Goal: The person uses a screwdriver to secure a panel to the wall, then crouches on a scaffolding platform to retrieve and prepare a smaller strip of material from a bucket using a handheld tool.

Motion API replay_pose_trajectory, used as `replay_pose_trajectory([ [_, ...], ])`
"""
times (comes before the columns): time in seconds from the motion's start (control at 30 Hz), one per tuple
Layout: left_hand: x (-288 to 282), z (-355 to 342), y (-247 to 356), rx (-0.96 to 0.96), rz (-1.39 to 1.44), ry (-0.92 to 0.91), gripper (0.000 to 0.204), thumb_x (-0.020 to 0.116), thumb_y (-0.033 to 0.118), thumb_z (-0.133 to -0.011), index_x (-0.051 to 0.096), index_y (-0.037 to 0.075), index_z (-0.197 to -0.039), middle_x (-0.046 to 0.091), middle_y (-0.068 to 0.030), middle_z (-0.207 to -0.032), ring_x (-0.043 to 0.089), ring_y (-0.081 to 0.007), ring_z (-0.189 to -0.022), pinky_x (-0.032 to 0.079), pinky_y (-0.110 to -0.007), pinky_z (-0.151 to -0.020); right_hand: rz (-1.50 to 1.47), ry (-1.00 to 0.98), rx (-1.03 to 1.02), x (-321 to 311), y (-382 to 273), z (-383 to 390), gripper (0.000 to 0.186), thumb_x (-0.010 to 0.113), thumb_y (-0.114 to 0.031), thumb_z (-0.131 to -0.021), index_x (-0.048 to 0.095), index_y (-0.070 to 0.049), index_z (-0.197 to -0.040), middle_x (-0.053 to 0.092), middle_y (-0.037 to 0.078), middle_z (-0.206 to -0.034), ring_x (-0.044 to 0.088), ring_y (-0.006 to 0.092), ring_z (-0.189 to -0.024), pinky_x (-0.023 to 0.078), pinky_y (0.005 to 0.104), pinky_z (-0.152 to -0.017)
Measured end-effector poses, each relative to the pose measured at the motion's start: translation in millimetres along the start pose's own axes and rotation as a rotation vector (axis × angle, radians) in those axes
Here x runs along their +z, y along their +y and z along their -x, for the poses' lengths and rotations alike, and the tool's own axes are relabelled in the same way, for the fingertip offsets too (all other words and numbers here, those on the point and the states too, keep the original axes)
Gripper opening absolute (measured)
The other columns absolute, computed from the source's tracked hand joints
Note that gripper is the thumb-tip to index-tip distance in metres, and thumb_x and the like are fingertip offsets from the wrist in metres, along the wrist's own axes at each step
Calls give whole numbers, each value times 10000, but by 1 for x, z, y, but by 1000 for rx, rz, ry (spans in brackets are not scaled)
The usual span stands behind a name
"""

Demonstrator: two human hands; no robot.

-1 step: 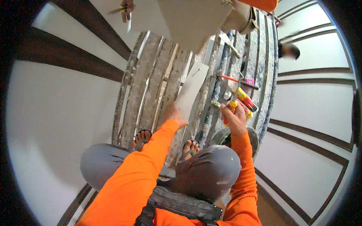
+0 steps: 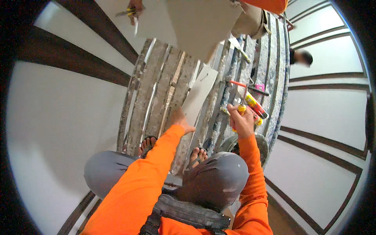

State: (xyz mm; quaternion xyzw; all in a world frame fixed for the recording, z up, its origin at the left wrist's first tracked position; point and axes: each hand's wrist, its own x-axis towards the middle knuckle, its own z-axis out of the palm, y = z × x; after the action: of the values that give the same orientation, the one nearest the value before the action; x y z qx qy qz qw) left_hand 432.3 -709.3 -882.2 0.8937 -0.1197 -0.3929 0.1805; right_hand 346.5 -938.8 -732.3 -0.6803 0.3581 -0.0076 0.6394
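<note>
My left hand (image 2: 179, 118) rests at the near end of a pale flat strip (image 2: 199, 89), its thumb stretched out to the right and its fingers along the left edge. A thin nail or screw (image 2: 204, 76) shows near the strip's far end. On the right, my right hand (image 2: 244, 124) is closed around a yellow-handled tool (image 2: 242, 108) with a thin shaft pointing away from me. Just beyond that hand lie red-and-yellow cartridges (image 2: 256, 105), a red-handled tool (image 2: 237, 83) and a small pink item (image 2: 259, 87).
I squat on spattered scaffold planks (image 2: 154, 100) with gaps between them. Ahead, a co-worker's hand (image 2: 135, 9) holds a yellow-and-black cutter near a large beige board (image 2: 196, 27). A scraper-like tool (image 2: 241, 50) lies farther off. A bucket-like container (image 2: 263, 145) stands by my right knee.
The whole view has shifted slightly, so the planks and board sit lower. My right hand has turned a little, and the tool's shaft stands out more clearly. My left hand stays on the strip.
</note>
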Motion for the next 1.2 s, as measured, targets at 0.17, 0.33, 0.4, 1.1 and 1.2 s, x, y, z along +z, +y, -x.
replay_pose_trajectory([
  [0.17, -76, 17, 9, 75, 182, -246, 1432, 952, 465, -559, 97, -41, -1590, 308, -330, -1578, 300, -446, -1492, 269, -453, -1248, -50, -27, 173, 33, 17, -76, 194, 663, -227, -976, 730, -45, -984, 666, 37, -680, 558, 110, -483, 403, 294, -419],
  [0.33, -69, 79, -51, 16, 335, -59, 1242, 1009, 401, -494, 371, -32, -1468, 496, -264, -1457, 494, -403, -1357, 426, -444, -1139, 423, -174, 349, 98, -31, -74, 306, 724, -322, -926, 730, -19, -878, 678, 57, -687, 558, 140, -462, 430, 312, -417],
  [0.4, -99, 102, -44, -75, 444, -101, 1277, 996, 433, -504, 337, -55, -1483, 486, -277, -1460, 479, -408, -1369, 409, -444, -1152, 437, -65, 324, 107, -66, -60, 319, 728, -332, -919, 729, -24, -835, 654, 43, -661, 536, 146, -432, 395, 314, -402],
  [1.1, -367, 294, -128, 238, 213, 783, 1181, 914, 283, -600, 279, 24, -1561, 506, -243, -1321, 499, -436, -1230, 403, -518, -1088, -416, -421, -94, 335, -264, 23, 133, 742, -171, -941, 627, -108, -964, 580, -4, -677, 471, 90, -466, 382, 257, -418],
  [1.2, -398, 358, -134, 145, 6, 1061, 1195, 931, 398, -648, 284, 74, -1599, 419, -232, -1538, 415, -415, -1410, 349, -502, -1168, -496, -465, -93, 324, -294, 23, 146, 683, -209, -987, 638, -84, -928, 594, 10, -733, 469, 89, -508, 386, 262, -450],
])
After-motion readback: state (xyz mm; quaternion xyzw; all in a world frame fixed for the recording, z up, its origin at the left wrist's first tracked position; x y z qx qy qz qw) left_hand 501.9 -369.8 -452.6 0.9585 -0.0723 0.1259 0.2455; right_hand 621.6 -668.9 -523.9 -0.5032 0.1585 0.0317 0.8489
